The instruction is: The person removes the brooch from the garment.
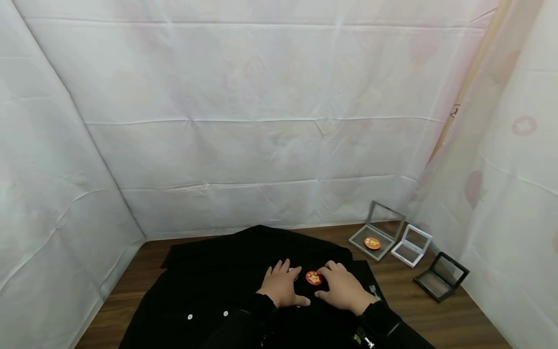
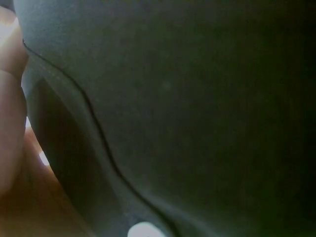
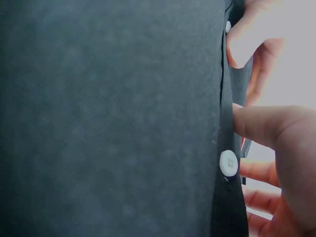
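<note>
A black shirt (image 1: 244, 261) with white buttons lies spread on the table. My left hand (image 1: 281, 286) rests on it with fingers spread and thumb out to the right, partly covering a round badge (image 1: 296, 278). Just to its right sits a red round badge with a yellow star (image 1: 314, 277). My right hand (image 1: 344, 289) rests on the cloth beside that badge, its index fingertip at the rim and its thumb apart below. In the right wrist view, a white button (image 3: 228, 163) shows near the right hand's thumb (image 3: 266, 123). The left wrist view is mostly dark cloth.
On the right of the wooden table (image 1: 418, 300) stand three open cases: a grey one (image 1: 357, 238) holding an orange round badge (image 1: 372, 243), a white one (image 1: 407, 257) and a black one (image 1: 440, 276). White curtains (image 1: 261, 145) hang at the back and both sides.
</note>
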A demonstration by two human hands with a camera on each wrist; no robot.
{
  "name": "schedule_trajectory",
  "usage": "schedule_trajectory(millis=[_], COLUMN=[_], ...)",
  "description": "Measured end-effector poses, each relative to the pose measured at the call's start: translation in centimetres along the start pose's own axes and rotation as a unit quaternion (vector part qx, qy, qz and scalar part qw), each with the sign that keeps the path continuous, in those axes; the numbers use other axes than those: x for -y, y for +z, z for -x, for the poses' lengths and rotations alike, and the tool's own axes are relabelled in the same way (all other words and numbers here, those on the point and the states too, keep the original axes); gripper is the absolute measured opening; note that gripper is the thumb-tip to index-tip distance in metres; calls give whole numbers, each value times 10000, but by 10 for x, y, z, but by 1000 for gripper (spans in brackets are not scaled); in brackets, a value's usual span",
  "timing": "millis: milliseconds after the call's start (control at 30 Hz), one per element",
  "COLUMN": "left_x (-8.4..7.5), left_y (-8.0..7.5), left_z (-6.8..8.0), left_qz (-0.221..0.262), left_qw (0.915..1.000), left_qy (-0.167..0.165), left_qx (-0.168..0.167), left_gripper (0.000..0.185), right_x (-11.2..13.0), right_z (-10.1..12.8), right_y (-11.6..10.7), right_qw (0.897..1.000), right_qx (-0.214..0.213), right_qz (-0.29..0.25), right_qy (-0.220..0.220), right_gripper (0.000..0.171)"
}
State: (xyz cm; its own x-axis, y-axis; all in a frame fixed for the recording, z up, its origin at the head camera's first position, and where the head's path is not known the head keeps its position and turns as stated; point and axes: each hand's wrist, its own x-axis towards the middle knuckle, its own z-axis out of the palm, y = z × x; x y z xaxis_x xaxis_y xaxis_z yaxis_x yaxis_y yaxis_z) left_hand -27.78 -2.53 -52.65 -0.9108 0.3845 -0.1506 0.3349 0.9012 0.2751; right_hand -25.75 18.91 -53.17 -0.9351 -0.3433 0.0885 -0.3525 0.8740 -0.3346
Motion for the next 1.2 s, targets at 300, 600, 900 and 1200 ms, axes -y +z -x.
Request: schedule_trajectory(millis=[300,600,900,1200], left_x=[-2,-1,-3,-4], left_y=[-1,-1,-1,3], left_z=[1,1,2,-1], left_qz=[-33,8,-4,-583], left_qw=[10000,10000,9999,9979], left_qy=[23,53,119,104], left_qx=[-68,16,-45,-255], left_gripper=[93,94,94,96], right_x=[1,5,-2,-4], right_z=[-11,-23,-26,-38], right_y=[-6,-12,-21,-27], right_qw=[9985,9927,9944,9965], right_qx=[99,333,456,351], right_qz=[411,728,-11,-383], right_qy=[-344,-907,-956,-654], right_gripper=[40,31,8,9])
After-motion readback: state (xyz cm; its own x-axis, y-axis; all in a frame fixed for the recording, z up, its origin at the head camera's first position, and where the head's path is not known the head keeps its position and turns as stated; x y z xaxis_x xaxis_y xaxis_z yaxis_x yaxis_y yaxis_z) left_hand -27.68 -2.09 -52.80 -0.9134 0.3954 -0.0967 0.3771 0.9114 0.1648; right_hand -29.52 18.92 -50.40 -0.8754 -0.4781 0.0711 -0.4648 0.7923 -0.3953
